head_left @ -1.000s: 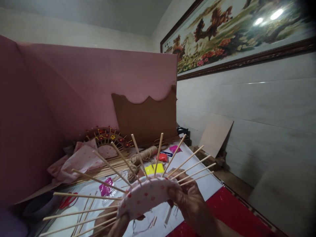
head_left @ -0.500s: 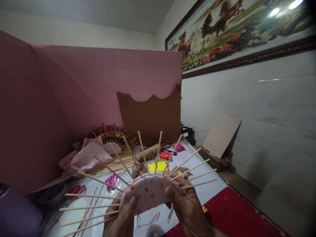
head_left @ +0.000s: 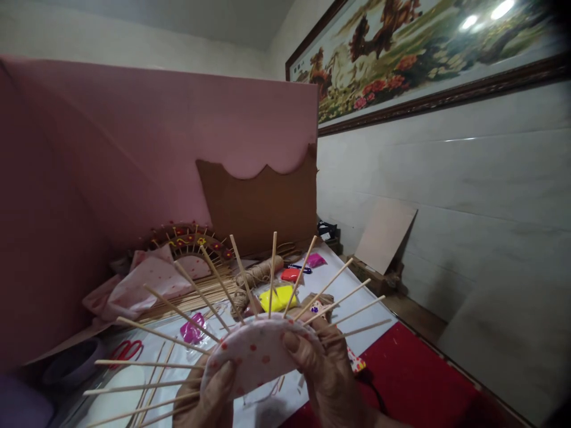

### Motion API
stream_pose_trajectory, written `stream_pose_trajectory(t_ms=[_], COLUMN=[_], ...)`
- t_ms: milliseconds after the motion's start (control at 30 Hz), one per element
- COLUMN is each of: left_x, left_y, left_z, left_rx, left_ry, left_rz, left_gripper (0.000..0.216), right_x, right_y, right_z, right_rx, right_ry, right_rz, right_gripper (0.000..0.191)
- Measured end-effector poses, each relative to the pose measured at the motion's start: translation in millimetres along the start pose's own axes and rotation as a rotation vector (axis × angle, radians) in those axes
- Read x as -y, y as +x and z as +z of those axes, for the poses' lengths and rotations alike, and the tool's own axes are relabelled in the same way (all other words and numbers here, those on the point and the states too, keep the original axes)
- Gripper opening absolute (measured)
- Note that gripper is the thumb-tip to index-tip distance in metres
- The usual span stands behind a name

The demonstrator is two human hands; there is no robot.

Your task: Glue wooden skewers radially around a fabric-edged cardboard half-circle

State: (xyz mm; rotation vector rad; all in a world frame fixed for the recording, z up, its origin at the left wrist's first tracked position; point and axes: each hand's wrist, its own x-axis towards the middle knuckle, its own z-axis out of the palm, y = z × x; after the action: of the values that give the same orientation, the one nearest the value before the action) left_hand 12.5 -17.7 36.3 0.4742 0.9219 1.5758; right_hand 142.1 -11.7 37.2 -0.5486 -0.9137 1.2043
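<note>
Both my hands hold up a half-round pad (head_left: pixel 256 353) covered in white cloth with red dots. Several thin bamboo sticks (head_left: pixel 178 312) fan out from its curved edge. My left hand (head_left: pixel 209 395) grips the pad's lower left, thumb on the cloth. My right hand (head_left: pixel 323 371) grips its right side, fingers wrapped over the edge among the sticks.
On the white table (head_left: pixel 375 324) lie a twine ball (head_left: pixel 256 276), yellow (head_left: pixel 279 297), red (head_left: pixel 291 274) and pink packets, red scissors (head_left: pixel 125 351), a stick bundle, pink cloth (head_left: pixel 143 285) and a finished fan piece (head_left: pixel 187 241). Pink and brown boards (head_left: pixel 259 202) stand behind. A tiled wall is right.
The pad has turned slightly and sunk a little in view. My right fingers have shifted further over its right edge. The view swung left again.
</note>
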Motion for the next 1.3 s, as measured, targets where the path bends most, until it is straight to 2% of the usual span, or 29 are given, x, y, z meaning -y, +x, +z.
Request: stream_pose_trajectory(t_ms=[67, 167, 267, 467, 600, 733, 967, 1067, 1200, 1300], left_x=[-0.8, -3.8, -8.2, -9.3, -4.5, -1.0, 2.2, 4.0, 7.3, 8.3], left_y=[2.7, 5.6, 6.4, 11.9, 16.2, 17.9, 19.1, 18.6, 18.1, 18.0], left_z=[-0.2, 3.4, 9.4, 8.5, 3.5, 2.0, 1.0, 0.8, -0.7, -2.7], left_rx=[0.026, 0.137, 0.197, 0.035, 0.0, -0.008, -0.059, -0.047, -0.002, -0.025], left_ry=[-0.026, -0.111, -0.189, -0.124, -0.09, -0.103, -0.055, -0.002, 0.031, 0.035], left_rz=[-0.013, -0.086, -0.138, -0.248, -0.315, -0.289, -0.258, -0.206, -0.184, -0.201], left_gripper=[0.029, 0.035, 0.04, 0.032, 0.029, 0.018, 0.014, 0.014, 0.014, 0.01], right_x=[0.2, 0.7, -0.7, -6.8, -7.9, -10.3, -11.9, -11.7, -14.3, -17.8], right_y=[1.2, 0.9, 0.5, 7.5, 10.5, 11.4, 18.3, 22.6, 24.7, 25.1], right_z=[-0.6, -1.6, -3.1, -6.9, -7.2, -7.7, -18.5, -20.6, -18.9, -18.9], right_rx=[0.056, 0.154, 0.15, 0.075, 0.004, -0.034, 0.061, 0.069, -0.034, -0.1], right_ry=[0.018, 0.05, 0.023, -0.047, -0.198, -0.256, -0.388, -0.342, -0.25, -0.239], right_rz=[0.011, 0.049, 0.058, -0.003, 0.004, 0.045, 0.126, 0.201, 0.264, 0.279], right_gripper=[0.023, 0.035, 0.037, 0.037, 0.028, 0.031, 0.029, 0.029, 0.025, 0.022])
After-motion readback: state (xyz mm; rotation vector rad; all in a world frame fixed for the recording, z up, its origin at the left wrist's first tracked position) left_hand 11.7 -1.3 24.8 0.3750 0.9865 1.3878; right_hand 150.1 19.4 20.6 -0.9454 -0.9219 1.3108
